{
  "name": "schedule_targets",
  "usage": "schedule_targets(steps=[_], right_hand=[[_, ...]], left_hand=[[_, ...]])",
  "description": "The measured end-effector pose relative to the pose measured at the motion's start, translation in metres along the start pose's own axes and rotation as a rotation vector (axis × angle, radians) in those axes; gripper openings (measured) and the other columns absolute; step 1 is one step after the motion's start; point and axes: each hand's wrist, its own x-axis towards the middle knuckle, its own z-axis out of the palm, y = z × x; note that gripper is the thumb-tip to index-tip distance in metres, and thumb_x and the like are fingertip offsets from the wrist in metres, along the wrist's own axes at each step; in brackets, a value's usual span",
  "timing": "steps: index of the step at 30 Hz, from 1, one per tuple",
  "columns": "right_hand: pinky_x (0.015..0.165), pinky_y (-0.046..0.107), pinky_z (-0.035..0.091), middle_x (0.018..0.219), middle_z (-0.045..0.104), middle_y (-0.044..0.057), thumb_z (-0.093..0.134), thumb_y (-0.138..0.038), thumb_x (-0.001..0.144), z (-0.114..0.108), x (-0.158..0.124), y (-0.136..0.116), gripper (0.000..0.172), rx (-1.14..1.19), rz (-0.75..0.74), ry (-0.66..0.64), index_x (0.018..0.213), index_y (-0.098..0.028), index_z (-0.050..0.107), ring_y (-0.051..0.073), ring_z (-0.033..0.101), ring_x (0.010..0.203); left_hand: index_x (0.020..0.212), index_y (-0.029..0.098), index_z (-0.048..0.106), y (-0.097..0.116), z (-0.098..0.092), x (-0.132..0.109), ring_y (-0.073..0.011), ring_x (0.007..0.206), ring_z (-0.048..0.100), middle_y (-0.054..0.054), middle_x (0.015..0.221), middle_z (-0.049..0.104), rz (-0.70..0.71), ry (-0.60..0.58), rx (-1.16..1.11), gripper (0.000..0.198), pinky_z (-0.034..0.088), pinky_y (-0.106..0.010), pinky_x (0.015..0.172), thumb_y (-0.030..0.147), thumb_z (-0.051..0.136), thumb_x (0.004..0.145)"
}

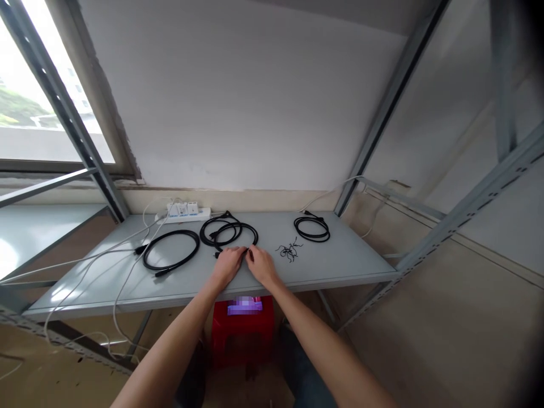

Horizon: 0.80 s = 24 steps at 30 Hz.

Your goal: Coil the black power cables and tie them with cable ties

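Window (pixel 42 85): far left, out at 10 o'clock from the hands, behind a slotted metal upright.
White cords (pixel 85 259): 9 o'clock, strung across the left end of the grey metal shelf (pixel 361 263) and over its front edge.
Left cable coil (pixel 198 245): black, 9 o'clock, lying flat in a loose ring, its two plug ends splayed on the left and front sides.
Power strip (pixel 199 215): white, between 10 and 11 o'clock, near the wall, white adapters plugged in.
Rear cable coil (pixel 201 229): black, 11 o'clock, overlapping the coil in hand.
Front cable coil (pixel 257 233): black, just off the fingertips at 12 o'clock, its near side running into both hands; a connector pokes out beside the left one.
Left hand (pixel 229 265): fingers together over the cable, grip narrow and holding it.
Red stool (pixel 221 326): 6 o'clock, below the shelf, with a blurred purple item on top.
Right hand (pixel 260 265): just beside the left, grip pinched on the same cable; fingertips partly hidden, so I cannot tell if a tie is held too.
Black ties (pixel 289 250): 3 o'clock, in a loose tangle.
Right cable coil (pixel 327 229): black, 2 o'clock, in a small ring.
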Motion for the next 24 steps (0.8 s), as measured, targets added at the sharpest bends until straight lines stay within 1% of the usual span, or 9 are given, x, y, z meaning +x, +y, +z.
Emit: schedule_targets(steps=[5, 11, 17, 22, 24], right_hand=[[0.064, 0.028, 0.031, 0.094, 0.076, 0.006, 0.046, -0.028, 0.104, 0.0, -0.0016, 0.0009, 0.024, -0.022, -0.003, -0.022, 0.106, -0.023, 0.069, 0.019, 0.066, 0.078], [0.066, 0.028, 0.032, 0.097, 0.076, 0.005, 0.045, -0.031, 0.106, -0.0015, -0.0019, 0.0019, 0.025, 0.007, 0.011, -0.04, 0.106, -0.024, 0.069, 0.018, 0.067, 0.082], [0.068, 0.027, 0.034, 0.105, 0.074, 0.006, 0.044, -0.029, 0.106, -0.0037, -0.0024, -0.0001, 0.023, 0.026, -0.004, -0.011, 0.107, -0.023, 0.066, 0.018, 0.066, 0.085], [0.066, 0.028, 0.032, 0.105, 0.075, 0.005, 0.044, -0.03, 0.107, -0.0039, -0.0035, -0.0011, 0.023, 0.014, -0.003, 0.007, 0.107, -0.023, 0.066, 0.017, 0.067, 0.083], [0.066, 0.028, 0.032, 0.103, 0.075, 0.005, 0.043, -0.031, 0.107, -0.0038, -0.0035, -0.0005, 0.026, 0.008, -0.005, 0.001, 0.107, -0.023, 0.067, 0.018, 0.067, 0.083]], left_hand=[[0.128, 0.022, 0.067, -0.0006, 0.0013, -0.0008, -0.0236, 0.097, 0.071, -0.008, 0.111, 0.076, 0.018, 0.028, 0.001, 0.036, 0.047, -0.033, 0.09, 0.019, 0.04, 0.105], [0.127, 0.02, 0.068, -0.0009, 0.002, -0.0004, -0.0238, 0.1, 0.071, -0.009, 0.112, 0.076, 0.008, 0.015, 0.006, 0.034, 0.047, -0.033, 0.091, 0.021, 0.041, 0.105], [0.129, 0.02, 0.067, -0.0019, 0.0025, -0.0004, -0.0243, 0.103, 0.07, -0.01, 0.112, 0.076, 0.01, 0.021, -0.001, 0.036, 0.047, -0.033, 0.093, 0.022, 0.041, 0.105], [0.125, 0.02, 0.069, 0.0003, -0.0004, 0.0, -0.0239, 0.101, 0.071, -0.01, 0.108, 0.077, 0.008, 0.02, -0.023, 0.036, 0.047, -0.033, 0.091, 0.024, 0.039, 0.106], [0.123, 0.021, 0.07, 0.0013, -0.0015, -0.0002, -0.0237, 0.1, 0.071, -0.01, 0.108, 0.077, 0.002, 0.02, -0.028, 0.035, 0.048, -0.032, 0.091, 0.025, 0.039, 0.107]])
